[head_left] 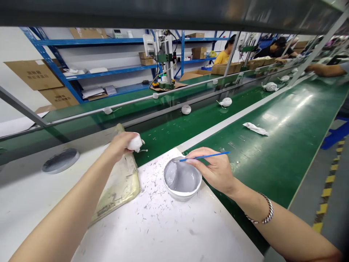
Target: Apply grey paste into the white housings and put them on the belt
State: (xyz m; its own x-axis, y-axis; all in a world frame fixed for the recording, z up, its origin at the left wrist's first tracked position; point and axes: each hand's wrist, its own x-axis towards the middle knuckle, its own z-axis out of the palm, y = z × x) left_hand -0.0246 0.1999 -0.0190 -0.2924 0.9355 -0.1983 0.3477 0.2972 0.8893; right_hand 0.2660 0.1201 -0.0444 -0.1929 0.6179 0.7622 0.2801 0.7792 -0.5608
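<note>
My right hand [215, 169] pinches a thin brush with a blue handle [209, 155]. Its tip reaches into a white tub [183, 196] of thick grey paste [188, 178], at the tub's far rim. In my left hand [120, 147] is a small white rounded part [135, 142], with a short wire end hanging off it; my fingers partly hide it. That hand is above the far end of a yellowish, stained pad [128, 182]. The tub stands on a white board [163, 233] speckled with grey flecks.
A grey-smeared round lid [60, 161] lies at left. On the green belt [163, 127] beyond sit several white round parts, one [186, 109] nearest me. A white packet [255, 128] lies on the green table at right. Co-workers [225, 54] sit farther along the line. A metal shelf hangs overhead.
</note>
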